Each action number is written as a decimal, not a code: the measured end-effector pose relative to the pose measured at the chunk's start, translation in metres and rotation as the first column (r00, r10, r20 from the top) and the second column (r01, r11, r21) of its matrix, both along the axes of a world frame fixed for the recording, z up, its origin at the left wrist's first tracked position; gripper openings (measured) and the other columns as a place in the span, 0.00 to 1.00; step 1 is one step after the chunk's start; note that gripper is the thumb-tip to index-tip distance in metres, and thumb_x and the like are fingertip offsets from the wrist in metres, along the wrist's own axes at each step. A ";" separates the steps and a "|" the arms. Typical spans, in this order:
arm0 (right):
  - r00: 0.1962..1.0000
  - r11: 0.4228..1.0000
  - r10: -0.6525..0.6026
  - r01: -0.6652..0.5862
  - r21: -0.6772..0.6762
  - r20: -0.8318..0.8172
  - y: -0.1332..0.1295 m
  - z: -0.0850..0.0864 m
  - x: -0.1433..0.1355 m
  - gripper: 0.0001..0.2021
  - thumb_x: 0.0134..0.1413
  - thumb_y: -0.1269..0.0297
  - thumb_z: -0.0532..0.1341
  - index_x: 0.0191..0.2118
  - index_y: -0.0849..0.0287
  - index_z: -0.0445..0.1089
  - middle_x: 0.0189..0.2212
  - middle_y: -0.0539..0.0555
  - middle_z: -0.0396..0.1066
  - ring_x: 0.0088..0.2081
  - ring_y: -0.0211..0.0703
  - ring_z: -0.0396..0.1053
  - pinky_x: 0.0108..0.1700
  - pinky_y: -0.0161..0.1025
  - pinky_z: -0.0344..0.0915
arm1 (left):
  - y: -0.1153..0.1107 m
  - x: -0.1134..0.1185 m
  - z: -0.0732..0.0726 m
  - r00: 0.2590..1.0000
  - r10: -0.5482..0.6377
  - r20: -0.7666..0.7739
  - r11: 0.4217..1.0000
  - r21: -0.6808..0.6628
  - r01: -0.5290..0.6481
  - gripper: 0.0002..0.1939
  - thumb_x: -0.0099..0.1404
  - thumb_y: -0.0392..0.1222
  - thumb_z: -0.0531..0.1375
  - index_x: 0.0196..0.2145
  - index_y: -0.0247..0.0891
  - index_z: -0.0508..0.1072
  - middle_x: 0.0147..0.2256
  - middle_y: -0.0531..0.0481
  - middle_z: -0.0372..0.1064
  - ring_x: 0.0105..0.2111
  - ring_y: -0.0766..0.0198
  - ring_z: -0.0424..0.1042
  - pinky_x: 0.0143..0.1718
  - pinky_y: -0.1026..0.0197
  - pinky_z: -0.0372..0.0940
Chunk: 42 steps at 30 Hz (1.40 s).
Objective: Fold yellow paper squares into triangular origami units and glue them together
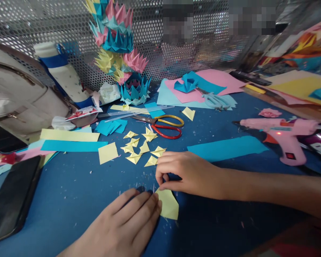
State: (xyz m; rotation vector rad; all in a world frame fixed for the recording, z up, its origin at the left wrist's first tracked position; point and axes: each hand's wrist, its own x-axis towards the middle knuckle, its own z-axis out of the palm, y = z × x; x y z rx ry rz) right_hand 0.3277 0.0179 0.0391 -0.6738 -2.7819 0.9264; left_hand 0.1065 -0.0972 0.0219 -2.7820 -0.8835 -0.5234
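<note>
A small piece of pale yellow paper (169, 206) lies on the blue tabletop between my hands, its top corner folded or bent. My left hand (128, 223) lies flat with fingers stretched out, the fingertips touching the paper's left edge; its thumb is hidden. At the top corner, thumb and fingers of my right hand (186, 173) pinch the paper. Just beyond are several small folded yellow paper pieces (133, 157), pointed in shape. A flat yellow paper square (108, 153) rests to their left.
Scissors (167, 121) with yellow and red handles lie behind the folded pieces. A pink glue gun (283, 134) with a lit light is at right, near a blue paper strip (227, 148). A phone (14, 198) lies at left; a paper lotus tower (135, 89) stands behind.
</note>
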 end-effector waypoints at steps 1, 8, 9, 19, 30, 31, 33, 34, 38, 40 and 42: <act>1.000 1.000 -0.002 0.002 0.000 0.006 -0.001 0.000 0.000 0.06 0.59 0.65 0.67 0.33 0.58 0.71 0.31 0.46 0.70 0.38 0.38 0.66 0.38 0.34 0.56 | 0.000 0.000 0.000 1.000 0.002 0.003 1.000 -0.003 -0.002 0.20 0.78 0.36 0.44 0.54 0.34 0.74 0.50 0.51 0.76 0.50 0.60 0.72 0.59 0.57 0.56; 0.998 0.984 0.064 -0.061 0.167 -0.011 -0.006 0.003 0.002 0.04 0.61 0.68 0.65 0.33 0.57 0.72 0.33 0.48 0.71 0.38 0.38 0.67 0.38 0.35 0.56 | 0.000 -0.001 -0.004 0.997 0.043 0.058 0.998 -0.044 -0.040 0.20 0.77 0.34 0.45 0.53 0.33 0.75 0.48 0.49 0.77 0.48 0.59 0.72 0.59 0.55 0.54; 0.996 0.976 0.085 -0.081 0.201 -0.011 -0.007 0.003 0.003 0.05 0.61 0.68 0.64 0.33 0.58 0.72 0.33 0.48 0.71 0.38 0.37 0.67 0.37 0.35 0.55 | 0.000 -0.002 -0.004 0.997 0.050 0.064 0.997 -0.063 -0.046 0.20 0.77 0.34 0.45 0.53 0.33 0.75 0.48 0.48 0.76 0.49 0.58 0.72 0.59 0.55 0.54; 0.993 0.958 0.114 -0.117 0.262 0.024 -0.001 0.011 0.007 0.03 0.60 0.65 0.66 0.35 0.57 0.72 0.31 0.46 0.72 0.35 0.37 0.67 0.34 0.36 0.53 | 0.004 -0.003 -0.002 0.996 0.030 0.079 0.984 -0.179 -0.016 0.20 0.74 0.31 0.47 0.56 0.31 0.72 0.54 0.45 0.73 0.53 0.56 0.69 0.56 0.53 0.61; 0.892 0.867 0.451 -0.440 0.233 0.006 0.012 0.024 0.014 0.17 0.71 0.60 0.53 0.36 0.58 0.77 0.30 0.49 0.70 0.33 0.39 0.62 0.35 0.39 0.53 | 0.015 0.004 0.007 0.921 0.189 0.341 0.870 -0.494 0.004 0.13 0.72 0.28 0.52 0.48 0.35 0.73 0.45 0.46 0.72 0.44 0.61 0.69 0.47 0.60 0.64; 0.894 0.867 0.449 -0.435 0.243 -0.001 0.011 0.022 0.015 0.18 0.71 0.60 0.52 0.36 0.58 0.76 0.30 0.50 0.70 0.33 0.39 0.62 0.35 0.39 0.53 | 0.017 0.005 0.008 0.907 0.226 0.354 0.850 -0.527 -0.006 0.11 0.73 0.30 0.53 0.46 0.37 0.73 0.44 0.47 0.72 0.43 0.62 0.69 0.45 0.60 0.64; 0.898 0.872 0.438 -0.419 0.252 -0.022 0.009 0.017 0.018 0.18 0.72 0.60 0.51 0.38 0.59 0.76 0.31 0.51 0.70 0.34 0.39 0.63 0.35 0.39 0.53 | 0.021 0.008 0.009 0.883 0.300 0.361 0.811 -0.584 -0.036 0.06 0.73 0.33 0.55 0.42 0.39 0.72 0.40 0.50 0.72 0.39 0.63 0.69 0.40 0.61 0.65; 0.900 0.873 0.435 -0.413 0.258 -0.032 0.009 0.014 0.020 0.17 0.72 0.60 0.51 0.39 0.59 0.76 0.32 0.51 0.71 0.35 0.39 0.63 0.35 0.39 0.53 | 0.024 0.010 0.009 0.872 0.330 0.362 0.797 -0.602 -0.052 0.04 0.72 0.34 0.56 0.40 0.39 0.71 0.38 0.50 0.72 0.37 0.63 0.69 0.38 0.62 0.64; 0.896 0.859 0.439 -0.397 0.323 -0.066 0.007 0.000 0.026 0.09 0.68 0.62 0.58 0.43 0.57 0.76 0.36 0.51 0.72 0.36 0.39 0.64 0.35 0.38 0.54 | 0.035 0.019 0.006 0.859 0.349 0.374 0.787 -0.615 -0.052 0.03 0.70 0.33 0.59 0.37 0.38 0.72 0.34 0.52 0.71 0.35 0.62 0.69 0.36 0.61 0.63; 0.896 0.857 0.430 -0.367 0.362 -0.110 0.006 -0.007 0.027 0.08 0.67 0.62 0.60 0.43 0.56 0.76 0.36 0.51 0.72 0.35 0.38 0.64 0.34 0.37 0.54 | 0.039 0.023 0.005 0.861 0.338 0.381 0.787 -0.616 -0.037 0.05 0.69 0.32 0.59 0.35 0.38 0.73 0.32 0.52 0.72 0.34 0.63 0.69 0.36 0.61 0.63; 0.894 0.857 0.421 -0.336 0.391 -0.154 0.005 -0.012 0.028 0.07 0.66 0.62 0.61 0.42 0.56 0.76 0.35 0.50 0.72 0.34 0.37 0.64 0.34 0.37 0.54 | 0.041 0.026 0.005 0.860 0.341 0.380 0.787 -0.615 -0.041 0.07 0.69 0.31 0.59 0.34 0.38 0.74 0.32 0.52 0.72 0.34 0.63 0.70 0.36 0.60 0.63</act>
